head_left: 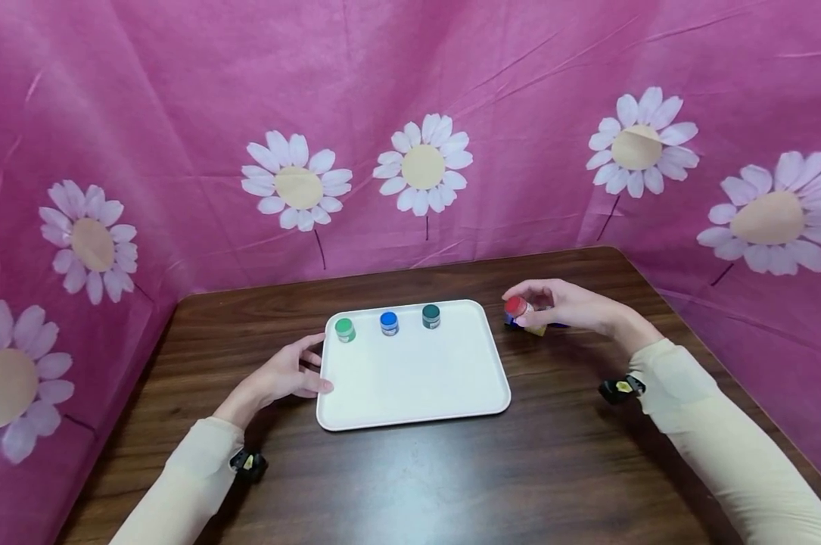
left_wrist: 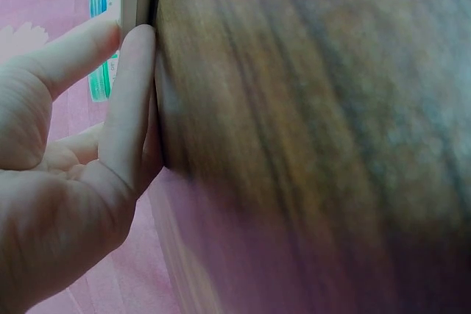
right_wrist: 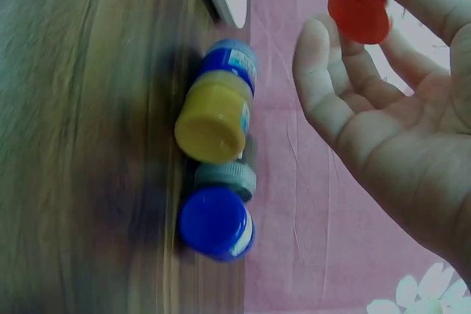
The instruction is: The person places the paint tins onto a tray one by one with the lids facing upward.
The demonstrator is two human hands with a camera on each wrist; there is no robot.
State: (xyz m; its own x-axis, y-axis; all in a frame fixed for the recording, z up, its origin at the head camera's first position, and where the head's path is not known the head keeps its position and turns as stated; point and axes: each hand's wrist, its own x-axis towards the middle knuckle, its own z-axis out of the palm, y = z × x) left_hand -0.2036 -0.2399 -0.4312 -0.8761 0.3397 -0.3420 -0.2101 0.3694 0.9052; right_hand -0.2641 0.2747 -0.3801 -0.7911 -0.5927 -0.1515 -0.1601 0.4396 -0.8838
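Here, the right grip (head_left: 568, 304) pinches a red jar (head_left: 517, 306).

White tray (head_left: 417, 382), dark brown wood-grain table (head_left: 356, 484), magenta cloth (head_left: 356, 83) with daisy print.
On tray: light-green jar (head_left: 345, 330), blue jar (head_left: 390, 324), dark-green jar (head_left: 431, 316). Off tray: red jar (head_left: 517, 306), yellow jar (right_wrist: 212, 124), two deep-blue jars (right_wrist: 213, 222). Daisies (head_left: 424, 166): white petals, tan centres, dark stems. Sleeves (head_left: 710, 431): plain cream. Wrist units (head_left: 614, 390): black, yellow mark.
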